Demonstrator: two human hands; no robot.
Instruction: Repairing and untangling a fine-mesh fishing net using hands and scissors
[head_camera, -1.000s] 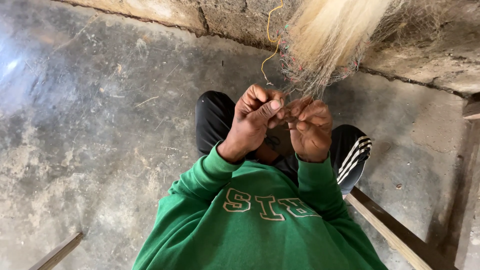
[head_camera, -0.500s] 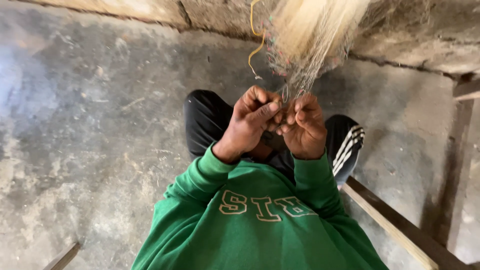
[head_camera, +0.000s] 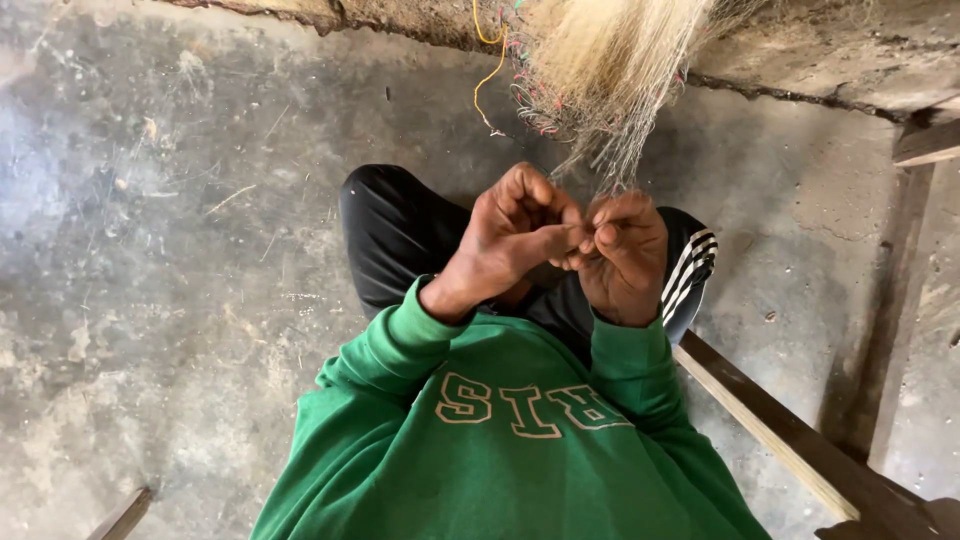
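A pale, straw-coloured bundle of fibres (head_camera: 610, 60) hangs down from the top, with red and green threads tangled at its lower edge. Thin strands run from it down to my hands. My left hand (head_camera: 505, 245) is curled, with thumb and fingers pinching the strands. My right hand (head_camera: 628, 258) is pressed against it, fingertips closed on the same strands. Both hands are raised over my lap, above black trousers (head_camera: 400, 225) with white stripes. Green sleeves (head_camera: 400, 340) cover both arms.
A yellow cord (head_camera: 488, 75) dangles left of the bundle. The grey concrete floor (head_camera: 170, 250) meets a rough stone ledge (head_camera: 830, 60) at the top. A wooden plank (head_camera: 780, 430) runs diagonally at the lower right, and a wooden piece (head_camera: 120, 518) shows at the bottom left.
My hands have stayed together, pinching the strands, and sit slightly lower and more central in the view. The fibre bundle has shifted a little left.
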